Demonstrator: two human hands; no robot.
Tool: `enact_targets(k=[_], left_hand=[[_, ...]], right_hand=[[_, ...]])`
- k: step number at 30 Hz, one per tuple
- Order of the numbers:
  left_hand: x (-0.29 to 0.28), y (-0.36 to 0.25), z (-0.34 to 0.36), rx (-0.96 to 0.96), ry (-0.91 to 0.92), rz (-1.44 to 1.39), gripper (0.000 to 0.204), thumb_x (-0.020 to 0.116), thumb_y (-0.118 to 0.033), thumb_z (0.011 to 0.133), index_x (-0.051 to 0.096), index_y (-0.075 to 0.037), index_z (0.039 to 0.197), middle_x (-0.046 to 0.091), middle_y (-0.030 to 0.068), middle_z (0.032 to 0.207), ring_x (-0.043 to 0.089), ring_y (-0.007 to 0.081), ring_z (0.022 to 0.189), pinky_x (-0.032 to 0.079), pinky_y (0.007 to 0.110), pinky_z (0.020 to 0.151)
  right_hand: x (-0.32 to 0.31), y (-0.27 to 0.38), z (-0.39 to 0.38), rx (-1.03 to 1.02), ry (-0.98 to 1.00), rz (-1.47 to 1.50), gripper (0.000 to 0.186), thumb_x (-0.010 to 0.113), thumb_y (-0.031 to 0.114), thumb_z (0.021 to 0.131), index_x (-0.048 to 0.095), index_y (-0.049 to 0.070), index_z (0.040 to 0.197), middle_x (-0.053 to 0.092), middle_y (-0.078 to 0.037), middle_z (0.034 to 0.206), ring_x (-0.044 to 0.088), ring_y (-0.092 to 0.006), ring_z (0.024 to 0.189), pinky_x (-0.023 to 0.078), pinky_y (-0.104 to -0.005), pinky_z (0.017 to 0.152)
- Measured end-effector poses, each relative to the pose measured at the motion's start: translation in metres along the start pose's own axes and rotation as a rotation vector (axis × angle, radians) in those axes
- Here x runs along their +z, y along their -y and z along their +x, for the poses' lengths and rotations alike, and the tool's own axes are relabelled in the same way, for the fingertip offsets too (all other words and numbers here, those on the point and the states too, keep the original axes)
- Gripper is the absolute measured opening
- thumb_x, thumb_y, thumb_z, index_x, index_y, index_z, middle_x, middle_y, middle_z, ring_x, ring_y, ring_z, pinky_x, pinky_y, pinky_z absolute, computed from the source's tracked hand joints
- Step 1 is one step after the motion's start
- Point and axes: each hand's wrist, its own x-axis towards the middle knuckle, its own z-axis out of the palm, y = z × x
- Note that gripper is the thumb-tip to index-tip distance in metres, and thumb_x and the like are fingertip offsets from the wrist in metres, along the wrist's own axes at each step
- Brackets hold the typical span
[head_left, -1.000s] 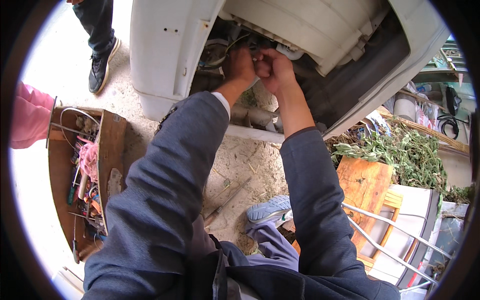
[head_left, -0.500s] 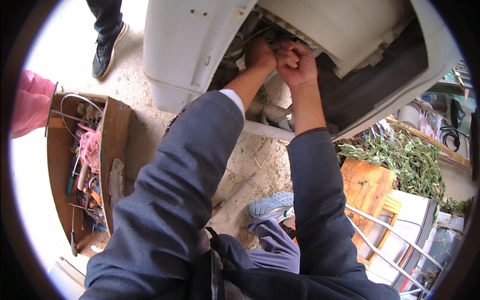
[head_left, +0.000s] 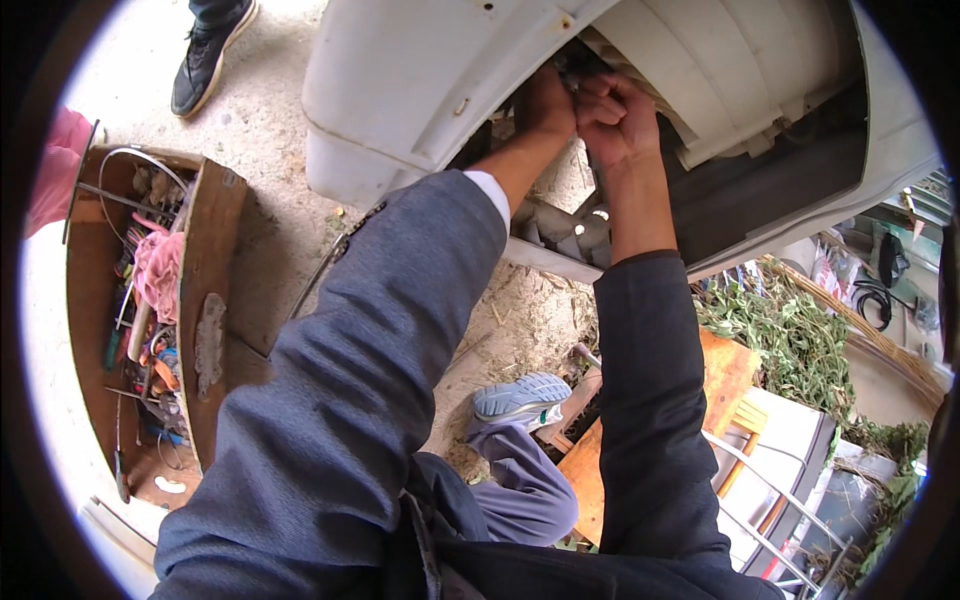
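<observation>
Both my arms reach into the open side of a white machine casing that lies across the top of the view. Deep in the opening, my left hand bends inward, its fingers hidden in the dark gap beside a ribbed pale drum-shaped part. Close against it, my right hand is closed, with the fingers curled toward the palm. Whatever it grips is too small or too hidden to name. Pale fittings show beneath my wrists, inside the casing's lower edge.
At the left stands a wooden toolbox holding hand tools and a pink cloth. A person's black shoe is at the upper left. To the right are a wooden stool, cut green plants and metal tubing.
The view has shifted, so the casing and my hands sit slightly further right and higher. My hands remain together in the opening, the right still closed.
</observation>
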Motion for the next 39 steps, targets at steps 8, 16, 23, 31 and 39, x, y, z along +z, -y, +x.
enact_targets(k=[8,16,23,31,39], left_hand=[[-0.007,0.009,0.006,0.264,0.100,0.084,0.028,0.048,-0.021,0.092,0.066,0.000,0.086,0.067,0.0110,0.078,0.063,0.0183,0.070,0.052,0.033,0.066],[-0.025,0.022,0.014,0.523,0.247,0.390,0.020,0.062,-0.018,0.084,0.070,-0.006,0.096,0.073,0.0118,0.095,0.071,0.0193,0.091,0.053,0.033,0.076],[-0.031,-0.033,-0.015,0.538,0.474,0.556,0.030,0.066,-0.013,0.083,0.066,-0.006,0.113,0.069,0.0194,0.106,0.067,0.0364,0.099,0.053,0.040,0.081],[-0.025,0.002,0.009,0.726,0.237,0.685,0.036,0.065,-0.012,0.088,0.061,-0.003,0.123,0.067,0.0236,0.106,0.063,0.0422,0.102,0.051,0.048,0.087],[-0.039,-0.015,0.011,0.590,0.352,0.813,0.030,0.062,-0.011,0.091,0.064,-0.002,0.120,0.068,0.0251,0.096,0.066,0.0407,0.092,0.053,0.048,0.078]], right_hand=[[0.008,0.001,-0.001,0.013,-0.067,-0.125,0.015,0.045,0.005,0.091,0.048,0.001,0.077,0.046,-0.002,0.068,0.036,-0.0059,0.046,0.034,-0.0188,0.041],[0.024,-0.016,0.004,-0.071,-0.077,0.113,0.017,0.041,0.004,0.093,0.049,-0.003,0.078,0.043,0.000,0.063,0.039,-0.0063,0.047,0.037,-0.0188,0.043],[0.051,-0.041,-0.079,-0.133,-0.135,-0.312,0.021,0.054,0.005,0.089,0.053,-0.005,0.107,0.050,-0.003,0.067,0.041,-0.0069,0.047,0.033,-0.0201,0.041],[-0.026,-0.158,-0.343,0.304,-0.429,-0.750,0.044,0.061,0.007,0.092,0.056,0.005,0.136,0.063,-0.003,0.076,0.050,-0.0062,0.056,0.040,-0.0199,0.050],[-0.076,-0.191,-0.355,0.087,-0.429,-1.120,0.045,0.063,0.013,0.092,0.053,0.004,0.135,0.064,-0.008,0.081,0.059,-0.0150,0.066,0.048,-0.0305,0.058]])
